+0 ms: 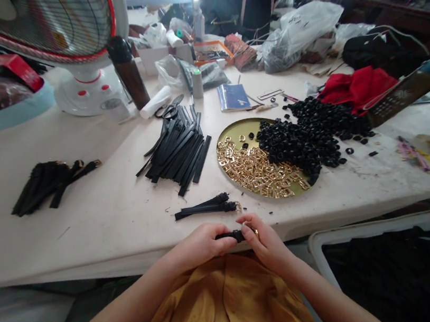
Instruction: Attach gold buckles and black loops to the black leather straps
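My left hand (pixel 203 245) and my right hand (pixel 262 239) meet at the table's near edge, both closed on one black strap (pixel 229 236) held between them. Just beyond them two finished black straps (pixel 205 207) with small buckles lie on the table. A round gold tray (pixel 230 132) holds several gold buckles (pixel 260 170) and part of a heap of black loops (pixel 303 138). A pile of plain black straps (pixel 179 152) lies left of the tray.
A bundle of black straps (pixel 48 182) lies at the left. A white fan (pixel 75 47), a dark bottle (pixel 128 69), scissors (pixel 170 109), a blue booklet (pixel 233 97), plastic bags and red cloth (pixel 357 88) crowd the back. A white bin (pixel 398 268) of black straps sits lower right.
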Demonstrator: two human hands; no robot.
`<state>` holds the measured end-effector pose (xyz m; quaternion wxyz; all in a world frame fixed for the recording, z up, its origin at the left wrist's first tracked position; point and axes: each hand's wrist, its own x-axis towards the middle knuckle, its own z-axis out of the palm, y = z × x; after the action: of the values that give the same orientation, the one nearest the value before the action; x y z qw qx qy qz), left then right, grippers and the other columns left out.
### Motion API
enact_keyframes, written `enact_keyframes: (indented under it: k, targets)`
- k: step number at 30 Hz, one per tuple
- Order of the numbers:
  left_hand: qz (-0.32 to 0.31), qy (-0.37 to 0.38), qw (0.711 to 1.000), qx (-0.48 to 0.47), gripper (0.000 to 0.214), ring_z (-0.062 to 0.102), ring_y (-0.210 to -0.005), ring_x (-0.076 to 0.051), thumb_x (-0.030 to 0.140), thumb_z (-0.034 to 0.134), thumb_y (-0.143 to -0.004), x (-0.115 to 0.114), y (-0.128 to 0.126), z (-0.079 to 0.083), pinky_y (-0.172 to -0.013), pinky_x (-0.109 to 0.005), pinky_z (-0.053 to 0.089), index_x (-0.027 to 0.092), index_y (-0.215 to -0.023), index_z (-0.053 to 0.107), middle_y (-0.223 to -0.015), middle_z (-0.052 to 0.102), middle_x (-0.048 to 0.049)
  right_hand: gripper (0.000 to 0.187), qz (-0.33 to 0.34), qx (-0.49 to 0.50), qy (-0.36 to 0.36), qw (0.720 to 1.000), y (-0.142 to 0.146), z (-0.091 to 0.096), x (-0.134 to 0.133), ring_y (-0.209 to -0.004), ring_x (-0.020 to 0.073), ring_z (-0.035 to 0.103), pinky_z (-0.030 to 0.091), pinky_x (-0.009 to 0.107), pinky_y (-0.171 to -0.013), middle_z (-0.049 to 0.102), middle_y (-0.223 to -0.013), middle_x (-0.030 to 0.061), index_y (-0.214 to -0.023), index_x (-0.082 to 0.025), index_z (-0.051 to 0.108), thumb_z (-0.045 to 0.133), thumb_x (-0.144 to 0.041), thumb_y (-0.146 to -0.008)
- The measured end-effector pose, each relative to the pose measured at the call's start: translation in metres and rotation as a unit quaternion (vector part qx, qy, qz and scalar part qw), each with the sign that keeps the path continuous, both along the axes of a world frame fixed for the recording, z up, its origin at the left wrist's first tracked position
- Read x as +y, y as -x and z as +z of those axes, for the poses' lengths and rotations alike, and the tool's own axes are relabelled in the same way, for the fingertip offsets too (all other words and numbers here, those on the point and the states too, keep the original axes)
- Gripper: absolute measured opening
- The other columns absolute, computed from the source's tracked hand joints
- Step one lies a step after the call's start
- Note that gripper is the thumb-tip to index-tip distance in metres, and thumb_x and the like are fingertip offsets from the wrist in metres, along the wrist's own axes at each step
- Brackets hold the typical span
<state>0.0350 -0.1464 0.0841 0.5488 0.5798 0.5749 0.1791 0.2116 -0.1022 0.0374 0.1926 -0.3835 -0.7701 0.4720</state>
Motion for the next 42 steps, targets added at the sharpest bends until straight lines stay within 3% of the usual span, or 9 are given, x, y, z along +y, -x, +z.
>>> enact_keyframes:
  k: [5, 10, 18, 22, 27, 31, 35, 39, 42]
  targets:
    - [0.015, 0.009, 1.0, -0.017, 0.032, 0.048, -0.051, -0.011, 0.038, 0.039, -0.081, 0.0, -0.006, -0.004, -0.048, -0.02, 0.033, 0.014, -0.08, 0.061, -0.057, 0.054, 0.0029, 0.021, 0.012, 0.049, -0.003, 0.999, 0.006, 0.0, -0.007, -0.058, 0.0132, 0.049, 0.037, 0.025, -0.056, 0.05, -0.067, -0.0022, -0.104, -0.021, 0.043, 0.034, -0.031, -0.089]
    - [0.009, -0.109, 0.99, 0.086, 0.03, 0.053, -0.061, -0.013, 0.037, 0.041, -0.083, 0.011, 0.008, -0.001, -0.054, -0.021, 0.035, 0.017, -0.081, 0.063, -0.069, 0.062, 0.0003, 0.022, -0.012, 0.08, -0.002, 0.997, 0.024, -0.001, 0.009, -0.061, 0.0137, 0.053, 0.04, 0.024, -0.056, 0.055, -0.07, -0.0007, -0.104, -0.02, 0.043, 0.032, -0.032, -0.09]
    - [0.074, -0.261, 0.868, 0.416, 0.026, 0.055, -0.083, -0.016, 0.032, 0.04, -0.087, 0.041, 0.049, -0.011, -0.075, -0.025, 0.039, 0.018, -0.085, 0.062, -0.087, 0.061, -0.005, 0.022, -0.047, -0.105, -0.288, 0.951, 0.061, -0.005, 0.051, -0.076, 0.0204, 0.054, 0.04, 0.031, -0.07, 0.058, -0.079, 0.0074, -0.082, -0.018, 0.058, 0.038, -0.023, -0.087]
    - [0.123, -0.247, 0.818, 0.505, 0.023, 0.054, -0.089, -0.021, 0.029, 0.043, -0.086, 0.072, 0.074, -0.011, -0.075, -0.031, 0.04, 0.015, -0.091, 0.061, -0.092, 0.058, -0.0099, 0.022, -0.081, -0.074, -0.295, 0.949, 0.061, -0.009, 0.05, -0.08, 0.0206, 0.054, 0.041, 0.032, -0.073, 0.057, -0.088, 0.0082, -0.095, -0.018, 0.057, 0.039, -0.028, -0.087]
    - [0.16, -0.217, 0.797, 0.541, 0.023, 0.057, -0.086, -0.027, 0.015, 0.038, -0.084, 0.107, 0.09, -0.016, -0.069, -0.036, 0.041, 0.006, -0.09, 0.059, -0.093, 0.056, -0.0187, 0.021, -0.091, -0.038, -0.268, 0.958, 0.05, -0.003, 0.047, -0.087, 0.0233, 0.054, 0.042, 0.036, -0.077, 0.055, -0.094, 0.0096, -0.099, -0.018, 0.055, 0.042, -0.028, -0.086]
    - [0.158, -0.209, 0.796, 0.545, 0.028, 0.058, -0.084, -0.028, 0.014, 0.033, -0.085, 0.112, 0.087, -0.009, -0.068, -0.035, 0.042, 0.004, -0.09, 0.058, -0.089, 0.057, -0.0193, 0.019, -0.092, 0.013, -0.225, 0.97, 0.041, 0.002, 0.041, -0.081, 0.0206, 0.054, 0.043, 0.033, -0.072, 0.055, -0.093, 0.008, -0.095, -0.02, 0.056, 0.042, -0.028, -0.086]
    - [0.126, -0.25, 0.81, 0.515, 0.029, 0.058, -0.087, -0.021, 0.023, 0.032, -0.087, 0.083, 0.069, 0.007, -0.074, -0.029, 0.042, 0.013, -0.099, 0.056, -0.097, 0.057, -0.0115, 0.026, -0.147, 0.085, -0.104, 0.98, 0.029, 0.006, 0.047, -0.064, 0.0154, 0.05, 0.041, 0.029, -0.062, 0.054, -0.077, 0.0033, -0.103, -0.018, 0.052, 0.043, -0.035, -0.085]
    - [-0.006, -0.296, 0.874, 0.386, 0.026, 0.058, -0.078, -0.019, 0.026, 0.035, -0.085, 0.035, 0.039, 0.01, -0.072, -0.028, 0.042, 0.019, -0.092, 0.059, -0.091, 0.061, -0.007, 0.036, -0.204, 0.241, 0.084, 0.945, 0.017, 0.015, 0.058, -0.05, 0.0107, 0.041, 0.035, 0.022, -0.047, 0.044, -0.06, -0.0052, -0.105, -0.018, 0.042, 0.048, -0.043, -0.08]
    - [0.016, -0.261, 0.934, 0.244, 0.024, 0.057, -0.088, -0.021, 0.025, 0.04, -0.082, 0.016, 0.016, 0.004, -0.078, -0.029, 0.041, 0.019, -0.098, 0.057, -0.097, 0.062, -0.0078, 0.023, -0.194, 0.277, 0.142, 0.93, 0.017, 0.025, 0.052, -0.046, 0.0084, 0.038, 0.031, 0.02, -0.043, 0.038, -0.055, -0.0074, -0.084, -0.02, 0.045, 0.052, -0.041, -0.076]
